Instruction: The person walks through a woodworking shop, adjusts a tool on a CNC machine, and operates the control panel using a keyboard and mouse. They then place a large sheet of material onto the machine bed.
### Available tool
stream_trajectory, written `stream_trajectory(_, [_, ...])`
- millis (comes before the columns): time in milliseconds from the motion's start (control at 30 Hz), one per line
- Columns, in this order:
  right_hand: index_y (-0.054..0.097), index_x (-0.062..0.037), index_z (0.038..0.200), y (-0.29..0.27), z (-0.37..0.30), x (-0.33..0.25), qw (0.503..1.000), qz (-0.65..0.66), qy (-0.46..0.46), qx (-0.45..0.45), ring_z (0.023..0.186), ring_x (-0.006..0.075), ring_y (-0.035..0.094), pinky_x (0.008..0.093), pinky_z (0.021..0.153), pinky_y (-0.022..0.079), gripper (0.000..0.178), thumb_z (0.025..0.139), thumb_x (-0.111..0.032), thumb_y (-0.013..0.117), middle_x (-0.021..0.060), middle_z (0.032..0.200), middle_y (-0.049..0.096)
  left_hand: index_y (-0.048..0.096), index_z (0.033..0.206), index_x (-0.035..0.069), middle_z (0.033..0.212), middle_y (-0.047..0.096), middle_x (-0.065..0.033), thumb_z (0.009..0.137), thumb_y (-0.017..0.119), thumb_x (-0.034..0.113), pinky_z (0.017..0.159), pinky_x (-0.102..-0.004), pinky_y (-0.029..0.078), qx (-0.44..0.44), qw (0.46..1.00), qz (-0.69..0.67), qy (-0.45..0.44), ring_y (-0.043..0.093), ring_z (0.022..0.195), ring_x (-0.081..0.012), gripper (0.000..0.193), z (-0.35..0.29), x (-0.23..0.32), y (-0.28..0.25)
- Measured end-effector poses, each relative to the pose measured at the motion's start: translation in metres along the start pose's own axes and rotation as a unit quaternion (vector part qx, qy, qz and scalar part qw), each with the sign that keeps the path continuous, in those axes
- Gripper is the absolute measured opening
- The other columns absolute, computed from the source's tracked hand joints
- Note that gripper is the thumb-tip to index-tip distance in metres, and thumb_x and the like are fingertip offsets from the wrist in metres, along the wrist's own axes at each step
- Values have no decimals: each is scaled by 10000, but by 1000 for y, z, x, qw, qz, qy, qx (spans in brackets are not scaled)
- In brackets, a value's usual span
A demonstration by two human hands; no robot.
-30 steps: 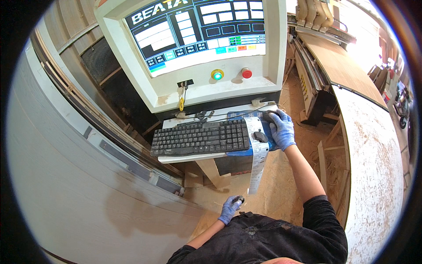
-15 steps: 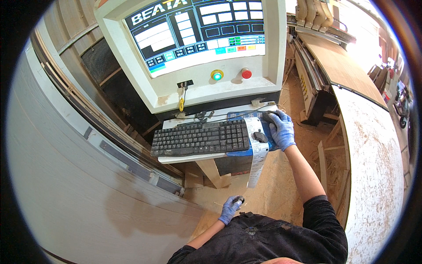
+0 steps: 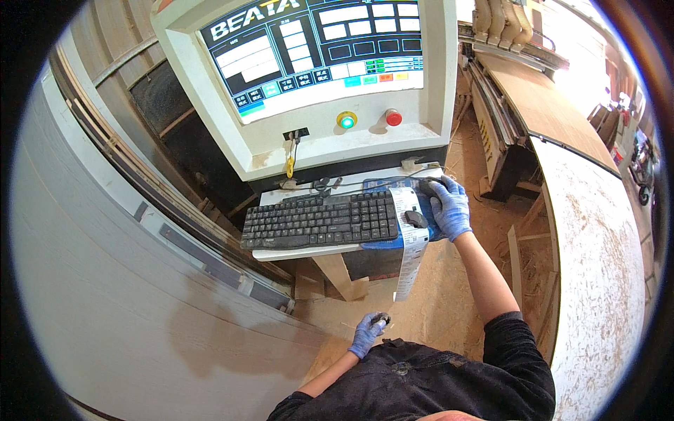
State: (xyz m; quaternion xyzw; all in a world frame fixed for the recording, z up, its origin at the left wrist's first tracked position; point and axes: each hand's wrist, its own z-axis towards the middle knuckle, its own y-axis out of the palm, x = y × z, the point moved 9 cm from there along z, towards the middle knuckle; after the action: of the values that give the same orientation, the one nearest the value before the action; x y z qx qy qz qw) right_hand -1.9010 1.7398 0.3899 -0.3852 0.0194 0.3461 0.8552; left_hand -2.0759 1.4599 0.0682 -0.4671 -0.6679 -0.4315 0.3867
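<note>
My right hand (image 3: pixel 451 208), in a blue-grey glove, curls over a black computer mouse (image 3: pixel 430 186) at the right end of a small white shelf (image 3: pixel 275 197). Most of the mouse is under the fingers. Beside that hand, a small dark object (image 3: pixel 415 219) rests on a long white printed paper strip (image 3: pixel 411 256), which hangs over the shelf's front edge. A black keyboard (image 3: pixel 319 223) lies left of the strip. Low in front of my body, my left hand (image 3: pixel 366 335), gloved alike, is closed round a small dark object (image 3: pixel 381 320) whose kind I cannot make out.
Above the shelf stands a pale control cabinet with a lit screen (image 3: pixel 316 52), a green-lit button (image 3: pixel 347 120) and a red knob (image 3: pixel 393 117). Large grey panels (image 3: pixel 140 295) fill the left side. On the right runs a dusty white board (image 3: pixel 597 245); wood shavings litter the floor.
</note>
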Motion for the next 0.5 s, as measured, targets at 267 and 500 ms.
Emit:
stream_trajectory(267, [670, -175, 1158, -2, 0, -1, 1000, 4, 0, 5, 1164, 380, 533, 466, 1014, 430, 399, 767, -96, 653, 152, 1286, 576, 558, 1220, 41, 1120, 655, -58, 915, 649, 75, 864, -307, 554, 19, 987, 42, 156, 642, 1006, -152, 320, 0, 26, -1])
stream_trajectory(500, [673, -169, 1155, 11, 0, 6, 1000, 6, -18, -3, 1160, 387, 534, 464, 1014, 431, 376, 784, -122, 637, 159, 1279, 582, 514, 1174, 38, 964, 644, -93, 903, 635, 184, 772, -342, 561, 108, 835, 228, 489, 653, 832, -173, 330, -59, 290, 14])
